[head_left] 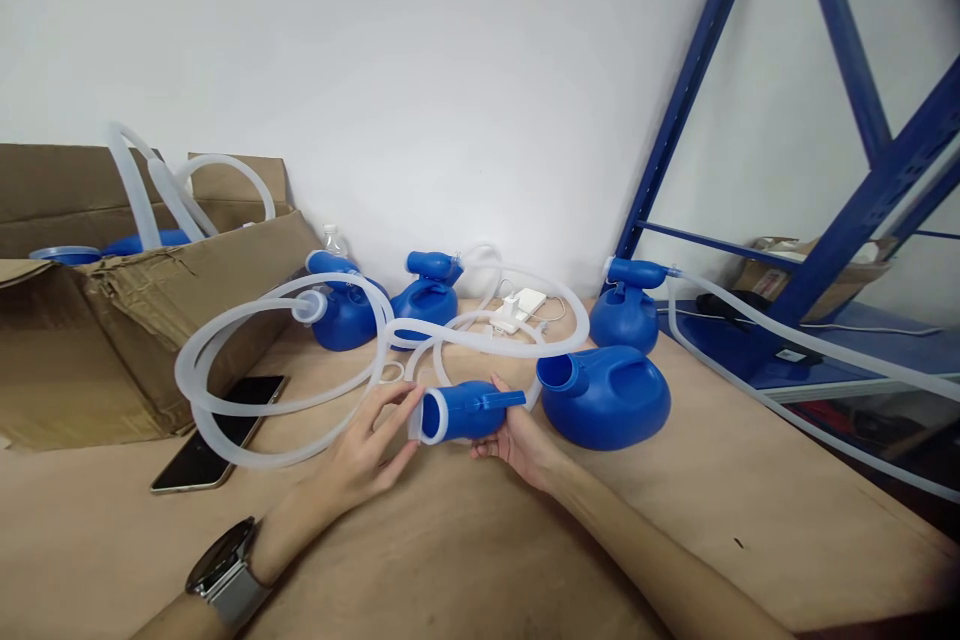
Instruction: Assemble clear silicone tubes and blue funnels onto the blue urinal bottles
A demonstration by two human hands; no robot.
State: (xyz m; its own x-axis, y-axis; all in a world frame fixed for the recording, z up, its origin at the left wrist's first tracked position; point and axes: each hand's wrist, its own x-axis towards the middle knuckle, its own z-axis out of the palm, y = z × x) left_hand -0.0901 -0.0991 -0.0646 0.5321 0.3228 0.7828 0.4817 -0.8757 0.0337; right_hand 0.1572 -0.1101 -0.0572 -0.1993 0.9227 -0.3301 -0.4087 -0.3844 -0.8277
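Observation:
Between my hands is a blue plastic urinal spout (471,410) with a white ring around its open end, which faces left and toward me. My right hand (517,440) is closed around the spout's far end, thumb on top and fingers beneath. The thumb and fingers of my left hand (382,445) pinch a translucent flap (415,420) at the ringed mouth. Just right of my right hand, a blue urinal bottle (615,398) lies on its side with its bare neck pointing left. Looped clear tubing (247,405) lies behind my hands.
Three more blue bottles with spouts (345,310) stand toward the wall. A cardboard box (180,330) with tubing is at left, beside a phone (217,435). A white charger (517,308) lies at the back. A blue metal rack (847,170) stands right of the table (450,560).

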